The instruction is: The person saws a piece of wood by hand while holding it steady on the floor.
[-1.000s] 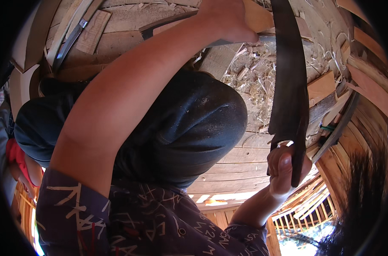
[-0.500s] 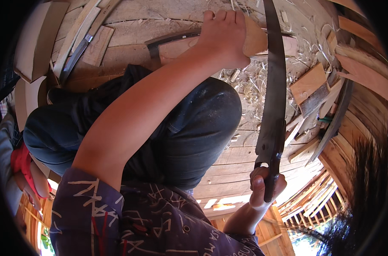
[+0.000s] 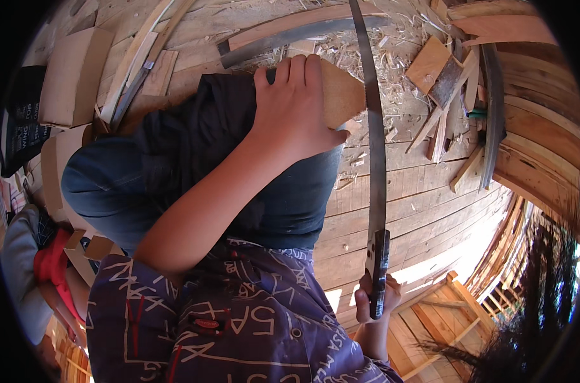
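My left hand [image 3: 293, 105] grips a short piece of wood [image 3: 342, 92] over my raised knee, its fingers over the top and its thumb at the near edge. The wood's angular right end sticks out past the hand. In my right hand [image 3: 380, 299], at the lower right, is the dark handle of a handsaw [image 3: 375, 147]. The long, narrow blade points away from me, standing nearly upright in the picture. It passes close by the wood's right end; whether they touch, I cannot tell. Part of the wood is hidden under my left hand.
Shavings [image 3: 392, 70] and offcuts [image 3: 428, 64] litter the plank floor. A long board with a dark edge [image 3: 290, 41] lies beyond my knee. Cardboard boxes [image 3: 76, 76] and wood strips [image 3: 133, 60] are at the left. Another person's red garment [image 3: 51, 258] shows at the lower left.
My left hand has drawn the piece of wood back toward me, over my knee. The saw has shifted slightly left with its blade turned more edge-on. The whole view has moved too.
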A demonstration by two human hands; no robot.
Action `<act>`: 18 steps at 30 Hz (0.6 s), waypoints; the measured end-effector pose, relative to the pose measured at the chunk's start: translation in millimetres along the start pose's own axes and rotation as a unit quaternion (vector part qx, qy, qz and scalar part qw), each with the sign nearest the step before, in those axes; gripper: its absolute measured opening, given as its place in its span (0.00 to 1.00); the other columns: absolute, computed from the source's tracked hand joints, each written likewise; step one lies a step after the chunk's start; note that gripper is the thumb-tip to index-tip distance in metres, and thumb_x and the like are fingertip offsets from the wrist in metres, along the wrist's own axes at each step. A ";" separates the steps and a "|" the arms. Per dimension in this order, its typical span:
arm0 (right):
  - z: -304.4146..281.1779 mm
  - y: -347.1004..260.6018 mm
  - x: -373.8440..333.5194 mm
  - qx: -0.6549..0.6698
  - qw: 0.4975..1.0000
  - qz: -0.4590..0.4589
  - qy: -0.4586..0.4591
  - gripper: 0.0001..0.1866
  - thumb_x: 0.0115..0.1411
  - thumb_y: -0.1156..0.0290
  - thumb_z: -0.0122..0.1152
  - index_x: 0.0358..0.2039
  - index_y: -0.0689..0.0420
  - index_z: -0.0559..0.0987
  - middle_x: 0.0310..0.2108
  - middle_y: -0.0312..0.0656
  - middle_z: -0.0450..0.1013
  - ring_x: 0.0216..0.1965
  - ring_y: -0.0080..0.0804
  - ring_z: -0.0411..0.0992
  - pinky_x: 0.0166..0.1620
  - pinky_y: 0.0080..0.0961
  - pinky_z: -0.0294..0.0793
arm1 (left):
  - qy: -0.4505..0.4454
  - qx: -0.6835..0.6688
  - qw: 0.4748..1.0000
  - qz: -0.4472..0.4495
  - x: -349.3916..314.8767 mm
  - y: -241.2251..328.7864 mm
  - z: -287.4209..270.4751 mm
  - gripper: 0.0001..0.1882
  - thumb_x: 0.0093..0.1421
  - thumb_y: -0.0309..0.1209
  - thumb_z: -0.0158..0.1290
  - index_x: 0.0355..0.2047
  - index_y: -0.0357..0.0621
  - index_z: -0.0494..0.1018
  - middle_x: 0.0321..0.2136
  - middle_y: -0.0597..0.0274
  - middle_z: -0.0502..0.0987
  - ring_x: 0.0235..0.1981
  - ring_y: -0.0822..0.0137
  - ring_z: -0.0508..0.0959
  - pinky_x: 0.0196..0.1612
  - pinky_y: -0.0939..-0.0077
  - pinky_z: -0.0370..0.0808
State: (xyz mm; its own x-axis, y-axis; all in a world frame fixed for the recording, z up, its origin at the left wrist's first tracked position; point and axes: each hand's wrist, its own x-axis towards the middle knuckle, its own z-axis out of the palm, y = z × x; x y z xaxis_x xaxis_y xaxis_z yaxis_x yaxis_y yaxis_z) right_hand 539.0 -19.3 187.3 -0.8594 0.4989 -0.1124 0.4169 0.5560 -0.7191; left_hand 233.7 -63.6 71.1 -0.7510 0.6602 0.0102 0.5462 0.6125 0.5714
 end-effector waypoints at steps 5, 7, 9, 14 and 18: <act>23.3 12.2 16.4 0.061 0.998 -0.015 -0.006 0.20 0.53 0.60 0.64 0.13 0.55 0.67 0.12 0.37 0.62 0.12 0.33 0.60 0.20 0.28 0.58 | 0.033 0.035 0.999 -0.011 1.3 -11.7 -2.1 0.54 0.41 0.49 0.69 0.61 0.31 0.55 0.53 0.46 0.68 0.58 0.52 0.67 0.60 0.55 0.60; 22.9 15.7 24.0 0.061 0.998 -0.031 -0.005 0.20 0.53 0.60 0.64 0.14 0.55 0.67 0.12 0.37 0.62 0.12 0.33 0.60 0.20 0.28 0.58 | 0.035 0.040 0.998 -0.018 2.5 -15.5 0.2 0.54 0.42 0.49 0.68 0.61 0.31 0.55 0.53 0.46 0.68 0.59 0.53 0.67 0.59 0.55 0.61; 19.0 17.0 22.8 0.054 0.998 -0.032 -0.007 0.20 0.54 0.60 0.65 0.14 0.56 0.67 0.12 0.38 0.62 0.12 0.34 0.60 0.20 0.28 0.58 | 0.028 0.037 0.999 -0.025 3.6 -15.9 2.2 0.53 0.43 0.50 0.67 0.61 0.31 0.55 0.54 0.46 0.68 0.59 0.53 0.67 0.58 0.55 0.62; 16.9 9.6 -2.3 0.038 0.999 -0.003 -0.016 0.19 0.53 0.62 0.64 0.13 0.56 0.67 0.11 0.37 0.61 0.12 0.34 0.59 0.20 0.27 0.57 | -0.005 0.037 0.997 -0.066 5.6 -9.0 0.3 0.52 0.43 0.49 0.66 0.61 0.31 0.56 0.54 0.47 0.68 0.60 0.54 0.66 0.57 0.56 0.62; 13.3 11.3 -16.7 0.037 0.999 -0.008 -0.007 0.19 0.52 0.62 0.64 0.14 0.55 0.66 0.11 0.38 0.61 0.11 0.35 0.59 0.19 0.28 0.57 | 0.056 0.070 0.996 0.004 4.6 -13.0 9.1 0.51 0.42 0.50 0.65 0.60 0.31 0.58 0.54 0.47 0.69 0.59 0.54 0.67 0.56 0.56 0.62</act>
State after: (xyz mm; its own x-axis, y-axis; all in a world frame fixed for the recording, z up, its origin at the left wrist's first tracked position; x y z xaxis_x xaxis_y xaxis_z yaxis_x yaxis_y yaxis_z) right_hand 554.1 -30.2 172.0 -0.8700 0.4807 -0.1092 0.3798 0.5125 -0.7701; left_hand 226.6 -64.6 56.2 -0.7784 0.6179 0.1106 0.5932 0.6666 0.4514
